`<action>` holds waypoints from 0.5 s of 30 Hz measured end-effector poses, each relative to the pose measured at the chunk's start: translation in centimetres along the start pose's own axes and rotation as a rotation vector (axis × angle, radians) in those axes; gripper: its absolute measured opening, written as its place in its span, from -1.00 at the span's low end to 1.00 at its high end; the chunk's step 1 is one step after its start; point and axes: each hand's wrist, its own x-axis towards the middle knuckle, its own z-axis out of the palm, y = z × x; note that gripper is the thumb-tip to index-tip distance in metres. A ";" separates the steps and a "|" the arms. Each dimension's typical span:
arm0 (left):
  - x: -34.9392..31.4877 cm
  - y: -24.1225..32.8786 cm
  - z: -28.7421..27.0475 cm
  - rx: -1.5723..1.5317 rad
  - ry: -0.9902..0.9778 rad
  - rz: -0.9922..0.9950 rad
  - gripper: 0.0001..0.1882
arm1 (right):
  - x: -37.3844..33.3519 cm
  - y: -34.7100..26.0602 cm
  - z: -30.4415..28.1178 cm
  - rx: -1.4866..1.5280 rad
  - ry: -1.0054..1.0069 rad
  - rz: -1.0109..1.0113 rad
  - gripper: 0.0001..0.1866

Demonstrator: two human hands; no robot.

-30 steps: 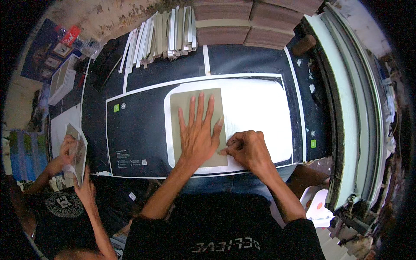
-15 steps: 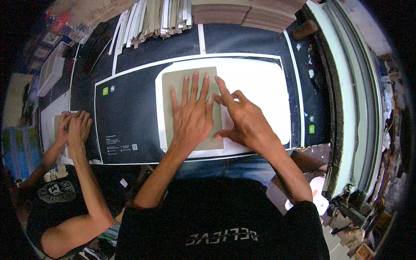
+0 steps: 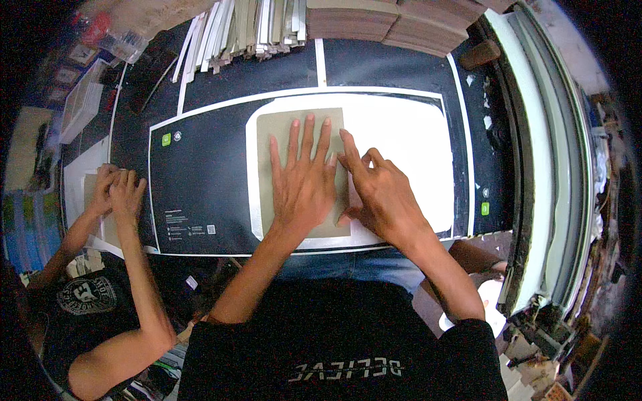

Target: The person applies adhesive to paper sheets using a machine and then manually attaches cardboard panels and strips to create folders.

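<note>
A greyish-brown rectangular board (image 3: 266, 200) lies on the left part of a large white sheet with cut corners (image 3: 401, 140). My left hand (image 3: 304, 187) rests flat on the board, fingers spread and pointing away from me. Along the board's right edge is my right hand (image 3: 384, 194), its index finger stretched toward the far end and its thumb near the close end. The other fingers of that hand are bent, and nothing shows between them. Both hands cover parts of the board.
Black table covering (image 3: 194, 180) lies under the sheet. Bundled board strips (image 3: 247, 30) and stacked brown boards (image 3: 351, 20) stand at the back. A long pale-green machine part (image 3: 535, 120) runs along the right. At left, a co-worker's hands (image 3: 120, 190) touch another board.
The whole view has shifted slightly, so the table sits a little farther right and lower. Against the board, both of my hands keep nearly the same place.
</note>
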 end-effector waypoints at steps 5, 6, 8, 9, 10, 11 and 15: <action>0.0 0.0 -0.1 0.001 -0.006 -0.007 -0.34 | 0.0 -0.2 -0.3 -0.013 -0.021 0.014 0.33; 0.1 0.0 -0.2 -0.007 -0.006 -0.009 -0.34 | 0.0 -0.2 -0.2 -0.017 -0.016 0.013 0.32; -0.1 0.1 -0.3 -0.027 -0.021 -0.018 -0.34 | -0.1 -0.1 0.2 -0.015 -0.016 0.002 0.33; -0.2 0.1 -0.3 -0.039 -0.026 -0.018 -0.34 | -0.1 0.0 0.3 -0.018 -0.007 -0.002 0.34; 0.0 0.2 -0.5 -0.049 -0.015 -0.018 -0.34 | 0.0 0.1 0.2 -0.018 -0.016 0.003 0.33; 0.0 0.2 -0.7 -0.046 -0.029 -0.019 -0.34 | -0.1 0.0 0.3 -0.019 -0.025 0.009 0.33; -0.2 0.5 -1.4 -0.068 -0.031 -0.002 -0.34 | -0.2 -0.2 -1.6 -0.051 0.028 -0.134 0.07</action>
